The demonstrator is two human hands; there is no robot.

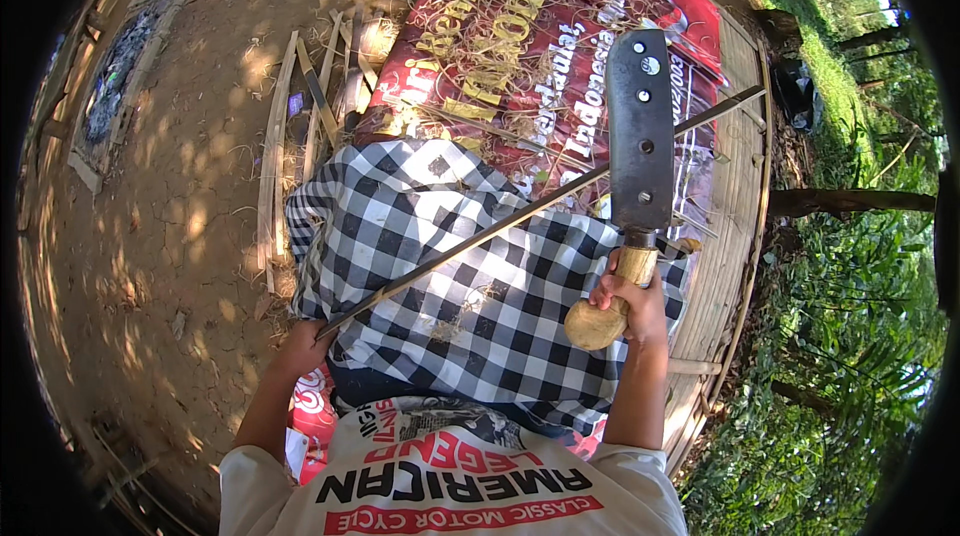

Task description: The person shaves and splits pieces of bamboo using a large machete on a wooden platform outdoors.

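Observation:
My right hand [637, 304] is closed round the wooden handle of a machete [641, 126]. Its broad dark blade, pierced by several holes, points away from me. A long thin bamboo strip [480, 234] slants from lower left to upper right, with my left hand [302, 346] gripping its near end. The blade crosses in front of the strip; whether the two touch I cannot tell. Beneath both, a black-and-white checked cloth [420, 206] lies over my lap and legs, with a few shavings on it.
A printed red banner [400, 106] strewn with curly shavings covers part of a bamboo-slat platform [722, 236]. Several split bamboo pieces [275, 166] lie on the left. Bare earth [190, 276] stretches beyond them, with a framed ash pit [125, 71]. Green plants [830, 366] grow at right.

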